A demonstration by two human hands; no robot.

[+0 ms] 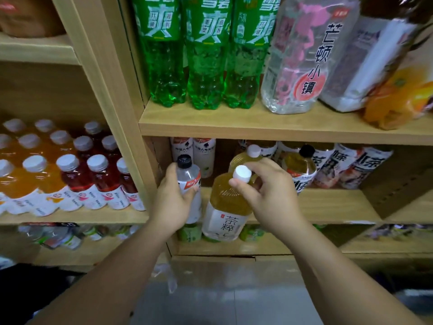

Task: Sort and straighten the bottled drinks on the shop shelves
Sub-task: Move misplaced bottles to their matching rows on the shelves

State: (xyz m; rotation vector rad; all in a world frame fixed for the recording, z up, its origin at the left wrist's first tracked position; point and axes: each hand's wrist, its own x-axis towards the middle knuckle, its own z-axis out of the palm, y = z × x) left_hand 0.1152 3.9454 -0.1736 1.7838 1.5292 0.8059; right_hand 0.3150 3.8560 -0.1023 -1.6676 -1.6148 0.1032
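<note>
Amber tea fills the white-capped bottle (228,202) that the right hand (269,193) holds only by its cap (242,174). Its fingers (259,165) and thumb are pinched round the top, and the base hangs in front of and below the lip of the middle shelf (332,206). That is the weak point, I judge: a full bottle held by so small a purchase could slip or swing. A swing would carry it into the clear black-capped bottle (189,181) just beside it, which the left hand (172,202) grips round the body, fingers wrapped about the label. Pushing the tea bottle back in too fast risks knocking the second white-capped tea bottle (248,158) right behind, which could topple against the black-capped amber bottle (302,165) next to it. A drop would likely reach the floor (222,301), since the tea bottle's base does not seem to rest on the shelf.
</note>
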